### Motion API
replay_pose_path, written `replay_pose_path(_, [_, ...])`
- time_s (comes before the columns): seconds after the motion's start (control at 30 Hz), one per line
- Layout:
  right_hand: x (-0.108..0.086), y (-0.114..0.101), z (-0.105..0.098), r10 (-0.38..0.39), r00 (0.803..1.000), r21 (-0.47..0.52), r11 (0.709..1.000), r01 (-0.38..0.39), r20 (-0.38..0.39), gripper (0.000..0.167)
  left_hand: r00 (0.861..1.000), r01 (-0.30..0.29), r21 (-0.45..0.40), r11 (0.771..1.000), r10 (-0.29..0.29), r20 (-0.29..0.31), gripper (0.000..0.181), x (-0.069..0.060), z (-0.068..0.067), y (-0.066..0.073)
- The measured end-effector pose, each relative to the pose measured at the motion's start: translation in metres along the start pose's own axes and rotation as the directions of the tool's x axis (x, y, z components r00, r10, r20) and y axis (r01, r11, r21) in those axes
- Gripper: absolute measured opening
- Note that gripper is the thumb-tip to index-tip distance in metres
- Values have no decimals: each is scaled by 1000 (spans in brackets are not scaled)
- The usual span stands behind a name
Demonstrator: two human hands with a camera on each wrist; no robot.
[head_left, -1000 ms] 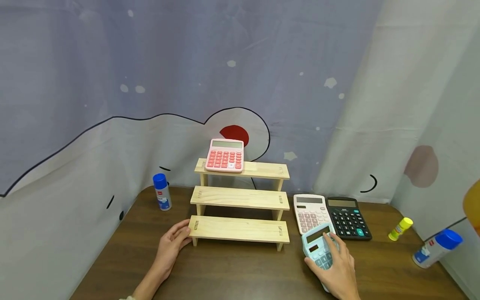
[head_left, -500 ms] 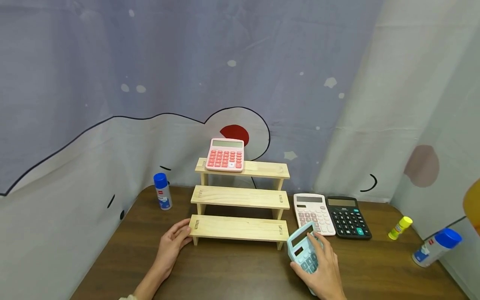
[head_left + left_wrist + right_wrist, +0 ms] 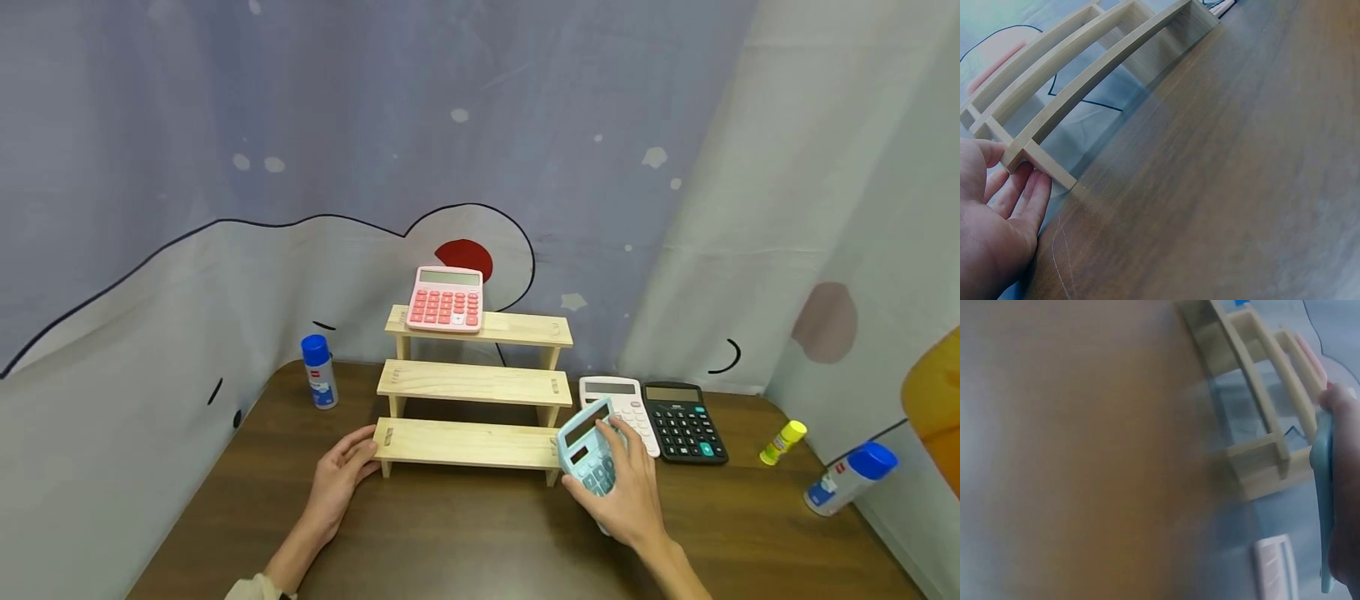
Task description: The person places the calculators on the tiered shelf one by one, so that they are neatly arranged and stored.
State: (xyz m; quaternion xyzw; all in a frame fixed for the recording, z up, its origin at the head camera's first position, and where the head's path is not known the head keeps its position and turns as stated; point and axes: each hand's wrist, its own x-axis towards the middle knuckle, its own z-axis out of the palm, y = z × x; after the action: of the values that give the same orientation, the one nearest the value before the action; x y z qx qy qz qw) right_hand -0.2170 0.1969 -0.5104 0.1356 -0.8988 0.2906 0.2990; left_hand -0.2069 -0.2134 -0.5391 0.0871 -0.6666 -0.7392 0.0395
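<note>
A three-tier wooden display stand (image 3: 465, 443) stands on the brown table. My left hand (image 3: 335, 479) holds the left end of its lowest step; in the left wrist view the thumb lies at the board's end and the fingers (image 3: 1032, 194) are under it by the leg. My right hand (image 3: 624, 492) grips a light blue calculator (image 3: 585, 446), tilted and raised off the table in front of the lowest step's right end. From the right wrist, the blue calculator (image 3: 1322, 506) appears edge-on. A pink calculator (image 3: 446, 300) leans back on the top step, towards the left.
Right of the stand lie a white calculator (image 3: 637, 425), partly covered by the blue one, and a black calculator (image 3: 684, 425). Farther right are a yellow glue stick (image 3: 782, 443) and a blue-capped bottle (image 3: 840, 485). Another blue-capped bottle (image 3: 321, 379) stands back left, before a patterned curtain (image 3: 187, 317).
My right hand has carried the blue calculator left and up, from in front of the white calculator to the stand's lowest step. My left hand stays at the stand's left end.
</note>
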Motion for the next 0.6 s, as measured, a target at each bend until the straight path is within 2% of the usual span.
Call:
replay_pose_path(0.27, [51,-17,-11,-45,998,-34,998,47,49,90,1000,-2,-27,1000,2,7,48,0,4,-3])
replay_pose_path(0.4, [74,-28,-20,29,992,-25,999,-26,120,86,1000,-6,-29,1000,6,14,47,2,7,-4])
replay_pose_path(0.5, [90,-38,-22,86,979,-24,996,-83,184,83,1000,-7,-27,1000,7,8,46,2,5,-3])
replay_pose_path(0.6, [108,-46,-22,107,969,-36,994,-102,224,83,1000,-6,-28,1000,6,2,46,1,2,-3])
